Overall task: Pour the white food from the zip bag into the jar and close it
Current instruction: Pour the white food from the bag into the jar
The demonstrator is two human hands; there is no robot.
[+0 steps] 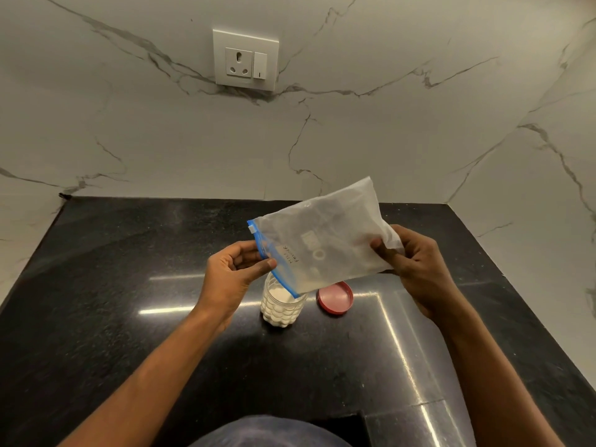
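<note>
1. Above the black counter (129, 285), both bare forearms reach in from the near edge. The left one angles up from the near left and the right one from the near right, converging toward the centre.
2. Left hand (237, 272): wrist bent back, palm turned to the right. Thumb and fingers are narrowly closed, pinching the blue zip edge of the zip bag (325, 243) about halfway along it.
3. Right hand (416, 266): held a little higher and further right. Thumb lies on the bag's front face, and the fingers curl behind to grip the closed end near its lower corner.
4. Bag is held off the counter between the two hands. Its long axis runs from lower left to upper right, with the closed end raised toward the far right and the mouth facing left and down.
5. Lowest corner of the zip edge dips at the mouth of the jar (280, 308).
6. Jar is clear, upright on the counter at centre, just right of the left wrist, and uncapped. White food (277, 312) fills much of it.
7. Red lid (335, 297) lies flat on the counter just right of the jar, hollow side up, its far edge hidden under the bag.
8. Marble wall behind carries a white socket plate (245, 59).
</note>
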